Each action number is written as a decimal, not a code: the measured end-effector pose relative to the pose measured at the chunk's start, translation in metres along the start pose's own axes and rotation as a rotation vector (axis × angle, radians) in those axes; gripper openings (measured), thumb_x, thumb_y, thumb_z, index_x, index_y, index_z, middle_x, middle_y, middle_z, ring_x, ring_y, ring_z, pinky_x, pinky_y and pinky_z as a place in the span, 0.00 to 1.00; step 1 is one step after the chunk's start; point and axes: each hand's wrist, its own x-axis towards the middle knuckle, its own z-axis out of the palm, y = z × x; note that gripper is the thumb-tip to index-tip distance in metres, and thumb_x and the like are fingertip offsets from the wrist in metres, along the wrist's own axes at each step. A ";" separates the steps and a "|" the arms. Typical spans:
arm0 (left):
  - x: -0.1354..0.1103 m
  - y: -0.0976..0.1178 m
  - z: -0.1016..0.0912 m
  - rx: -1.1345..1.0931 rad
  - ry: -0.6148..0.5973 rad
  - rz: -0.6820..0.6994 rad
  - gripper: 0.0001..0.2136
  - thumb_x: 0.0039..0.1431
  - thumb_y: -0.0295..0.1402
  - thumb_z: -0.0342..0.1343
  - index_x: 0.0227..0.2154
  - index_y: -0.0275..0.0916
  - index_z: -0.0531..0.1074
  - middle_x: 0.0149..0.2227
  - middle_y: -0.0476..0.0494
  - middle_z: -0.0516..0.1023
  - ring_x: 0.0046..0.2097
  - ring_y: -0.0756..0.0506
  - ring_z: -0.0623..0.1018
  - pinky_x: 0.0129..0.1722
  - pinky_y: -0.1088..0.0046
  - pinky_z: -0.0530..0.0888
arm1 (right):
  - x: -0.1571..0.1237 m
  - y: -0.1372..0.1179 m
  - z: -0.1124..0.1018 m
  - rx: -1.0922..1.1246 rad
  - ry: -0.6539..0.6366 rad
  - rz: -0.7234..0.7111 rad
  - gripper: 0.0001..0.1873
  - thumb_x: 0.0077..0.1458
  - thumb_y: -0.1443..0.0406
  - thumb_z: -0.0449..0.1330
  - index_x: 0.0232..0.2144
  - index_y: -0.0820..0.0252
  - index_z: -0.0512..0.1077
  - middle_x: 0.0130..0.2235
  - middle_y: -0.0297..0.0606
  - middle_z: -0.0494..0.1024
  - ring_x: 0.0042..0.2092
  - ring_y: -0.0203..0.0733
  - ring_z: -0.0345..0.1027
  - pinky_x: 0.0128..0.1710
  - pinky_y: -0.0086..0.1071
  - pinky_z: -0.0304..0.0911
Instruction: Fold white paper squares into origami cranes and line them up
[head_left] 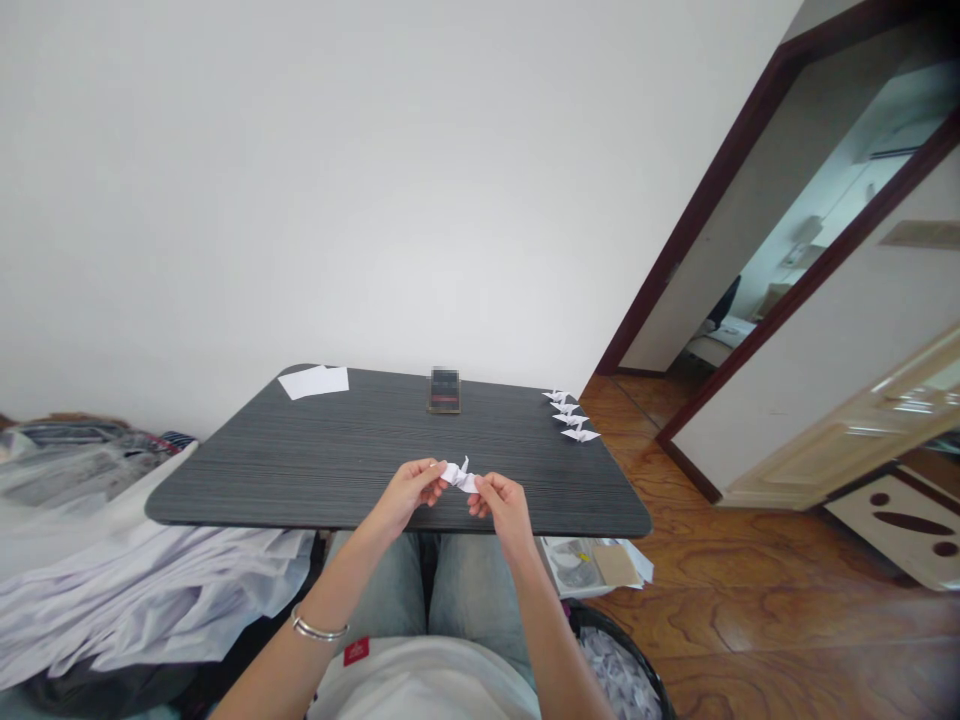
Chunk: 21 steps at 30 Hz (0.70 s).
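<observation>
A white folded paper crane point(460, 478) is stretched between my two hands above the near part of the dark table. My left hand point(417, 486) pinches one wing between thumb and fingers. The opposite wing is pinched by my right hand point(498, 497). A thin point of the crane sticks up in the middle. Several finished paper cranes point(580, 434) stand in a row along the table's right edge, apart from both hands.
On the dark table point(360, 430), white paper sheets point(313, 381) lie at the back left and a phone point(445, 390) leans upright at the back. White cloth point(165, 590) is piled at left. A bin point(622, 670) and a box point(592, 567) stand below right.
</observation>
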 end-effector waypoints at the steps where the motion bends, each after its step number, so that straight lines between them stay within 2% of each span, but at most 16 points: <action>1: 0.000 0.000 -0.001 -0.007 0.004 -0.001 0.15 0.47 0.40 0.57 0.17 0.32 0.67 0.17 0.52 0.66 0.17 0.58 0.62 0.17 0.82 0.58 | 0.000 -0.001 0.000 0.000 0.003 -0.003 0.17 0.45 0.56 0.59 0.16 0.62 0.66 0.16 0.32 0.71 0.16 0.30 0.62 0.16 0.22 0.53; 6: 0.003 0.002 -0.005 -0.081 0.016 -0.015 0.13 0.47 0.38 0.57 0.17 0.32 0.67 0.17 0.51 0.66 0.18 0.57 0.62 0.17 0.82 0.58 | -0.002 -0.004 0.001 0.069 -0.064 0.052 0.18 0.47 0.55 0.57 0.16 0.63 0.66 0.16 0.34 0.71 0.17 0.31 0.63 0.16 0.23 0.53; 9: 0.003 0.003 -0.006 -0.206 0.008 -0.115 0.11 0.46 0.35 0.59 0.20 0.32 0.69 0.17 0.51 0.67 0.19 0.57 0.64 0.17 0.83 0.58 | -0.001 -0.003 0.001 0.149 -0.061 0.066 0.19 0.49 0.53 0.54 0.22 0.64 0.69 0.19 0.35 0.73 0.18 0.32 0.63 0.16 0.23 0.53; 11: 0.002 0.003 -0.006 -0.248 -0.012 -0.178 0.10 0.45 0.35 0.59 0.21 0.32 0.69 0.17 0.51 0.67 0.19 0.57 0.64 0.17 0.83 0.59 | 0.000 -0.003 0.001 0.133 -0.047 0.019 0.16 0.47 0.54 0.57 0.28 0.63 0.71 0.21 0.34 0.73 0.19 0.31 0.63 0.16 0.23 0.53; 13: 0.000 0.003 -0.005 -0.246 -0.035 -0.209 0.09 0.44 0.34 0.59 0.22 0.31 0.70 0.17 0.51 0.67 0.19 0.56 0.64 0.17 0.83 0.59 | 0.000 -0.005 0.001 0.084 -0.060 -0.033 0.15 0.46 0.56 0.58 0.31 0.62 0.71 0.20 0.31 0.71 0.18 0.30 0.61 0.15 0.22 0.52; 15: -0.001 0.002 -0.004 -0.240 -0.057 -0.234 0.08 0.44 0.33 0.60 0.23 0.31 0.70 0.17 0.51 0.67 0.19 0.56 0.64 0.16 0.83 0.58 | 0.000 -0.007 0.002 0.053 -0.090 -0.048 0.14 0.47 0.57 0.58 0.30 0.62 0.72 0.16 0.28 0.66 0.16 0.29 0.56 0.15 0.22 0.50; 18: -0.003 0.001 -0.002 -0.203 -0.087 -0.265 0.08 0.44 0.32 0.60 0.22 0.31 0.70 0.16 0.51 0.67 0.18 0.57 0.64 0.16 0.84 0.56 | 0.000 -0.013 0.003 0.049 -0.116 -0.035 0.13 0.48 0.57 0.57 0.27 0.63 0.72 0.14 0.26 0.62 0.15 0.26 0.50 0.14 0.22 0.46; 21: -0.003 0.001 -0.001 -0.128 -0.121 -0.281 0.09 0.44 0.33 0.59 0.20 0.31 0.70 0.15 0.52 0.65 0.17 0.57 0.62 0.15 0.83 0.54 | 0.002 -0.017 0.004 0.066 -0.130 -0.001 0.13 0.47 0.57 0.58 0.27 0.62 0.72 0.15 0.25 0.62 0.15 0.26 0.47 0.14 0.22 0.42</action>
